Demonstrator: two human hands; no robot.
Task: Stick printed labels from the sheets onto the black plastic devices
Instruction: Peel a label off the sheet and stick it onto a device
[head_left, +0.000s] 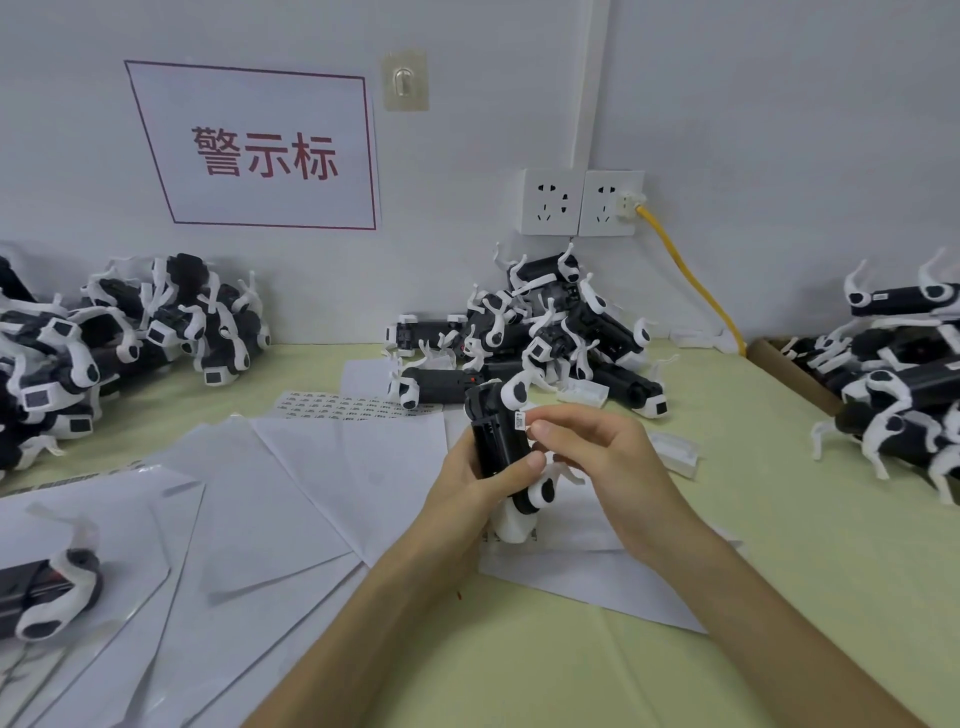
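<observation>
My left hand (475, 480) grips a black plastic device (491, 434) with white legs, held upright above the table. My right hand (597, 457) pinches a small white printed label (520, 420) between thumb and forefinger, right at the device's upper right edge. A sheet of printed labels (343, 405) lies flat on the table behind the hands, just in front of the middle heap of devices (550, 332).
More heaps of black-and-white devices lie at the left (119, 332) and right (904, 384). One device (47, 592) rests on white backing sheets (249, 499) at the near left. Wall sockets (582, 202) with a yellow cable (691, 280) sit behind.
</observation>
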